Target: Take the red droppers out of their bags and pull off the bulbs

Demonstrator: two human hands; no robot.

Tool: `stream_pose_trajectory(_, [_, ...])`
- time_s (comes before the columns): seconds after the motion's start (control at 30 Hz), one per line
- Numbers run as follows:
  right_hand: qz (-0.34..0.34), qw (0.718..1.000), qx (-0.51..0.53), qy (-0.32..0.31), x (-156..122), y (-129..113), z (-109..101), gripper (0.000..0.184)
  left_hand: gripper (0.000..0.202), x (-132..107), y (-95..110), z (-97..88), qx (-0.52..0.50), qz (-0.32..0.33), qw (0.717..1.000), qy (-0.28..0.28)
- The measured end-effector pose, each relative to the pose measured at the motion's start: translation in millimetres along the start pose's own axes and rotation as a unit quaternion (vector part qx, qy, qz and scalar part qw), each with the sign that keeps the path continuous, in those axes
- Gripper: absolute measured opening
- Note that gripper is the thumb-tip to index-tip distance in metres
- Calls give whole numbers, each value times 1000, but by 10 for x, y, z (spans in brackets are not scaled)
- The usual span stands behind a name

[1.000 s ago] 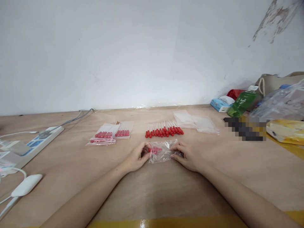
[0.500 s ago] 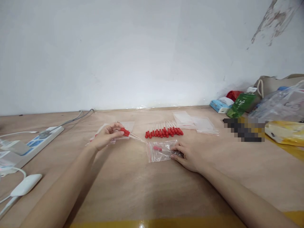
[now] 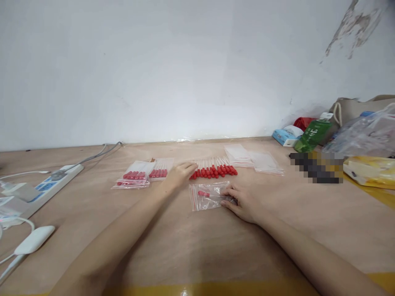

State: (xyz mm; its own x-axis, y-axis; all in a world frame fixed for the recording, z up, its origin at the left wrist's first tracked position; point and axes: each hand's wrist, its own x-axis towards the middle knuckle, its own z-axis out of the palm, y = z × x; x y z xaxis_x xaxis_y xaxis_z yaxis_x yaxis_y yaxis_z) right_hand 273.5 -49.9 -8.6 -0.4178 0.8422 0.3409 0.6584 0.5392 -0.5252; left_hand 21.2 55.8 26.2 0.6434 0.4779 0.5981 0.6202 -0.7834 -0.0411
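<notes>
My left hand reaches to the left end of a row of droppers with red rubber bulbs and thin pale tubes. Its fingers are bent together; whatever lies between them is hidden. My right hand holds the right end of a clear zip bag flat on the table, thumb and fingers on the plastic. Inside that bag lies one dropper, bulb toward the red-lined zip at the left. Filled zip bags of droppers are stacked left of the row, with another filled bag beside them.
Flat zip bags lie behind and right of the row. A power strip with cables runs along the left. At the back right stand a blue tissue pack, a green bottle and plastic bags. A wall rises behind the table.
My left hand has moved right, from beside the filled bags to the dropper row. The droppers it held are no longer visible in it. My right hand stays on the zip bag.
</notes>
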Motion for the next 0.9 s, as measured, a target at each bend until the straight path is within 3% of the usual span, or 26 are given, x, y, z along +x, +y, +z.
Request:
stream_pose_trajectory(0.1, [-7, 1000, 5, 2, 4, 0, 3, 20, 23, 34, 31, 115, 25, 27, 998, -50])
stream_pose_trajectory(0.2, [-15, 1000, 5, 8, 8, 0, 5, 19, 21, 25, 87, 143, 20, 19, 998, -51])
stream_pose_trajectory(0.33, [-18, 1000, -2, 7, 4, 11, 10, 20, 22, -86, 186, 53, -48, -24, 998, 21])
stream_pose_trajectory(0.47, [-14, 1000, -10, 2, -3, 36, 21, 22, 13, -368, 338, -120, -123, -151, 974, 114])
stream_pose_trajectory(0.63, [-17, 1000, -3, 0, -3, 38, 23, 21, 14, -655, 544, -173, -238, -235, 942, 0])
stream_pose_trajectory(0.77, [-38, 999, 19, 0, 4, 8, 7, 17, 22, -594, 630, -125, -292, -241, 922, -79])
stream_pose_trajectory(0.9, [-54, 998, 36, 4, 10, -23, -6, 18, 21, -485, 672, -132, -288, -217, 925, -120])
